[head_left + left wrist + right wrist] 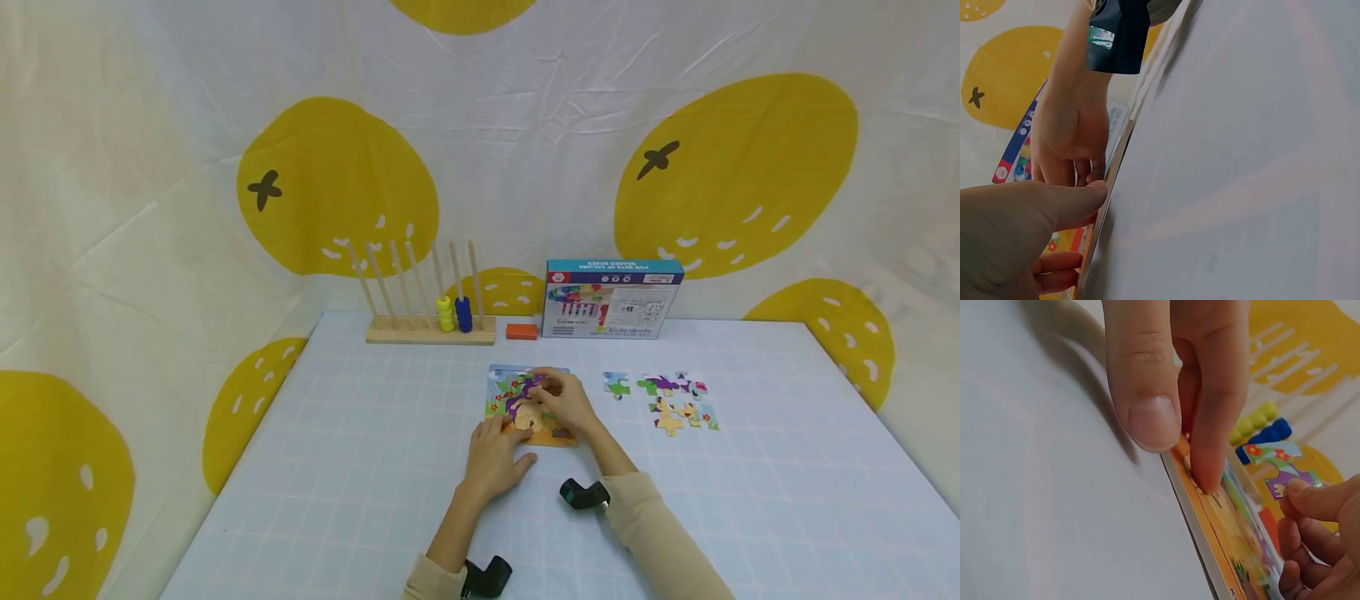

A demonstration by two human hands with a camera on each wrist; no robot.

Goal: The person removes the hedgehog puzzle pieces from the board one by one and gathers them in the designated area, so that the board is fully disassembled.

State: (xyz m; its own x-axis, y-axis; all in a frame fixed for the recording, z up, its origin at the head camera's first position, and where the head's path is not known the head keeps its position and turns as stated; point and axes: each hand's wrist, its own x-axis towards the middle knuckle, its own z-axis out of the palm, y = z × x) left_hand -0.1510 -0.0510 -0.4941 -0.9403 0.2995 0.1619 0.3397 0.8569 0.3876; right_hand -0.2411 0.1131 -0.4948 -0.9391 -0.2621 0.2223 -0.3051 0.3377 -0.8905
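Note:
A jigsaw puzzle board (557, 437) with an orange lower border lies flat on the table, partly filled with a purple, green and tan picture. Over its upper right part, my right hand (566, 402) pinches a jigsaw piece (1280, 464) between thumb and fingers. That piece shows red flowers, green and purple, and is tilted above the board in the right wrist view. My left hand (491, 460) rests at the board's lower left, its fingers extended onto the tan part of the picture. In the left wrist view the board is mostly hidden behind the hands.
Right of the board lie several loose jigsaw pieces (666, 417). Farther back stand a wooden peg rack (405, 335) with yellow and blue beads, a red-orange block (521, 332) and an upright toy box (611, 300). A patterned curtain (525, 167) hangs behind the table.

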